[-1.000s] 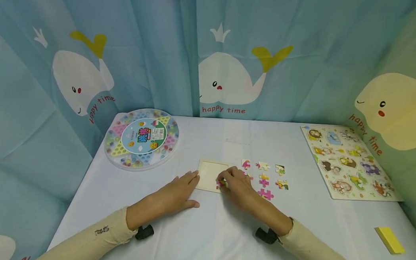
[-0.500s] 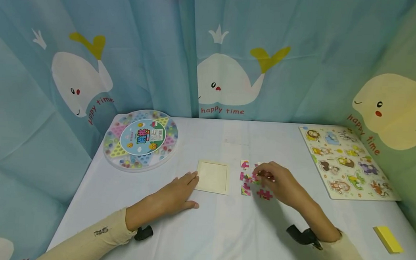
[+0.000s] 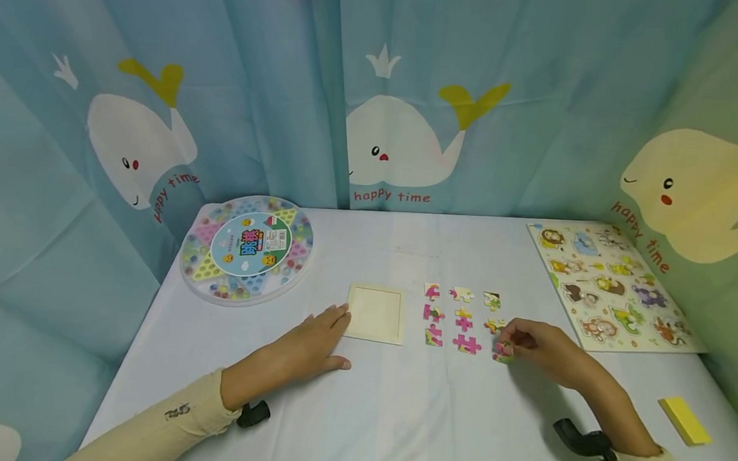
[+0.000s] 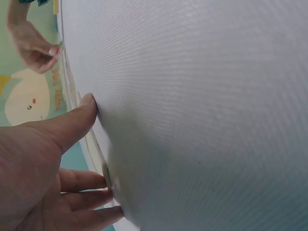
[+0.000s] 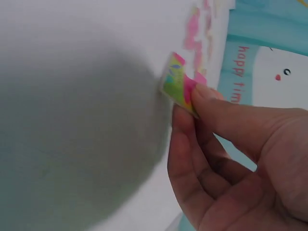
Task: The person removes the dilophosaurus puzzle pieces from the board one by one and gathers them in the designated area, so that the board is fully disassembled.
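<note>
In the head view my right hand (image 3: 542, 347) is over the right end of the bottom row of puzzle pieces. Its thumb and fingers pinch a pink and green jigsaw piece (image 5: 178, 82), seen tilted up at one edge in the right wrist view. Several other jigsaw pieces (image 3: 466, 344) lie spread in rows left of and behind that hand. My left hand (image 3: 318, 344) lies flat with straight fingers, the fingertips at the left edge of a square wooden puzzle tray (image 3: 374, 314). The tray's recess is bare.
A round marble board game (image 3: 250, 248) lies at the back left. An animal picture board (image 3: 613, 288) lies at the back right, and a yellow block (image 3: 685, 420) near the right edge. Behind the white table (image 3: 358, 413) hangs a blue whale-print curtain (image 3: 277, 77).
My right hand has moved right from the tray, past the middle pieces, to the row's right end. The piece once in the tray's corner is gone from it. My left hand stays put.
</note>
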Tool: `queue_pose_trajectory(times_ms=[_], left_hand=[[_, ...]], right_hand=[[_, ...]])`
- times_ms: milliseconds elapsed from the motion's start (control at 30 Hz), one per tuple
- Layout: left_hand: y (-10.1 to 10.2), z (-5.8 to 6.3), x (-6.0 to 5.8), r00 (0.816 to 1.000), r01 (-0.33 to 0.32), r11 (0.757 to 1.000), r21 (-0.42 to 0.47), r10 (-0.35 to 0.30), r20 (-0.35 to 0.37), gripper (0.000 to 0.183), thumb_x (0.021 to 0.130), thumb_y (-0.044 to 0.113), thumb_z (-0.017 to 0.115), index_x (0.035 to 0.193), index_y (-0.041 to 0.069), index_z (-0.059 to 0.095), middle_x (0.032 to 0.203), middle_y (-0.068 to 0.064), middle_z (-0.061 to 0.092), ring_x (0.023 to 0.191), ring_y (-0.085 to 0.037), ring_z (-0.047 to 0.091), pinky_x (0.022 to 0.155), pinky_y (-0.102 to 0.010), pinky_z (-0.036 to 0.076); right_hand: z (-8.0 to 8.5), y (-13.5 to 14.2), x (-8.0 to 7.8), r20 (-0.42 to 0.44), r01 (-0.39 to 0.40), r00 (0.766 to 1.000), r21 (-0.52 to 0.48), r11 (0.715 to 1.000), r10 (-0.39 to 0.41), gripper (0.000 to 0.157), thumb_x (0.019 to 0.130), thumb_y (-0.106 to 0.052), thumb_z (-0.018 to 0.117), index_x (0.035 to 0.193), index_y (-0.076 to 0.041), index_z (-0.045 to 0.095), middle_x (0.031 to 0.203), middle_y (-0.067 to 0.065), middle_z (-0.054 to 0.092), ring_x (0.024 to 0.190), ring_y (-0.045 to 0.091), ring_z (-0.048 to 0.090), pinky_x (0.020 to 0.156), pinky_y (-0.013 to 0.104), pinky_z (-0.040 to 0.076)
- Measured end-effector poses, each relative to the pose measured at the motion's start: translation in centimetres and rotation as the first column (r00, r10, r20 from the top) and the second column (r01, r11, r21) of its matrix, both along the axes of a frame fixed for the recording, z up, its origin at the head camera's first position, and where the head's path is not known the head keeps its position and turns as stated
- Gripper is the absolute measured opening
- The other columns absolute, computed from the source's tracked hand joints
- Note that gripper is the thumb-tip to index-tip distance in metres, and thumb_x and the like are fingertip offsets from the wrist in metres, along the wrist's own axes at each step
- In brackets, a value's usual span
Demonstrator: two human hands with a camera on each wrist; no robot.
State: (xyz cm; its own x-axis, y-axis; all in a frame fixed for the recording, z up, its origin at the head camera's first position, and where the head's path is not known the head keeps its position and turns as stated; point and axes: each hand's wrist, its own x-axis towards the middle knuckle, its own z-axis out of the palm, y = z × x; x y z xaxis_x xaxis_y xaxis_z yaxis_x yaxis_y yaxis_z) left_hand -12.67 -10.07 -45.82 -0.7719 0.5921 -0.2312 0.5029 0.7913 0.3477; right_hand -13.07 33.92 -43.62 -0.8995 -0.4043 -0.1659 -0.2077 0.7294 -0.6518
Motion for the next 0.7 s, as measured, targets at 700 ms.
queue_pose_trajectory(times_ms=[700], left_hand=[[-0.1,0.2,0.2,1.0,0.002,1.0,0.026,-0.003,0.008,0.085,0.102,0.046,0.068,0.16,-0.006,0.035,0.172,-0.021,0.027,0.158,-0.04,0.029,0.121,-0.062,0.035]], right_hand=[[-1.2,-3.1,0.7,-0.1,0.129,0.989,0.189,0.973,-0.111,0.01,0.095,0.003,0.072,0.1,0.0,0.065,0.096,0.01,0.06,0.089,0.024,0.06,0.075,0.041,0.053]])
